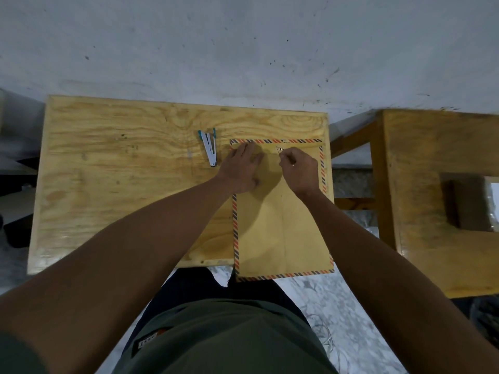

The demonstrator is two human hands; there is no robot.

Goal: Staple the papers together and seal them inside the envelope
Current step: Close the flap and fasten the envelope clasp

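The sealing step looks to be in hand: no loose papers show, so they are probably already inside the envelope (280, 225), though that cannot be confirmed. The envelope lies flat on the right part of the plywood table (121, 184), its long axis running away from the person, flap end at the far side and its near end hanging past the table's front edge. The left hand (241, 171) presses flat, fingers spread, on the folded flap near the top left. The right hand (298, 171) pinches what seems a thin string at the small round clasp (280, 149). Next, the string likely needs winding round that clasp while the flap is held down. The stapler (210, 147), splayed open, lies just left of the envelope.
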